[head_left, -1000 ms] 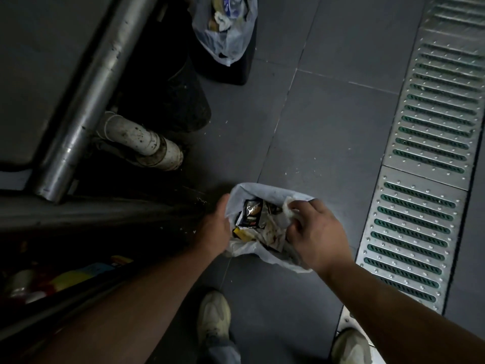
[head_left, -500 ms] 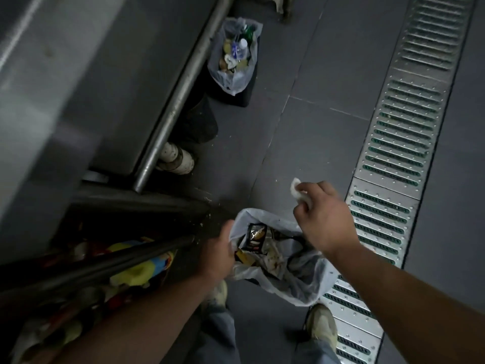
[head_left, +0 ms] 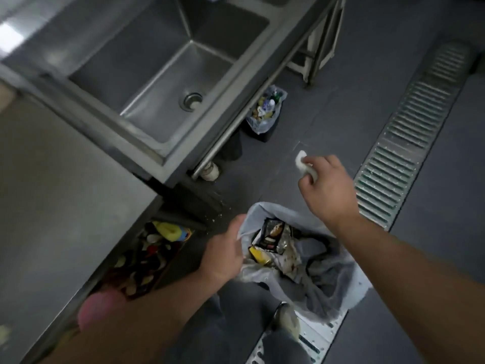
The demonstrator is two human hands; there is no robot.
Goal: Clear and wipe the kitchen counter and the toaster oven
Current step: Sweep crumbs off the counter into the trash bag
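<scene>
Sink (head_left: 168, 74), second bin (head_left: 265, 114) beside floor grate (head_left: 409, 143)

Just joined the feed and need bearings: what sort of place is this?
Probably a commercial kitchen: a deep steel sink set in a steel counter, a long floor drain grate, and lined bins on dark tile.

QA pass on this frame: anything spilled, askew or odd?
Pale crumbs lie scattered on the dark floor by the counter base, beside the bag the left hand holds. Right hand pinches a white wad.
</scene>
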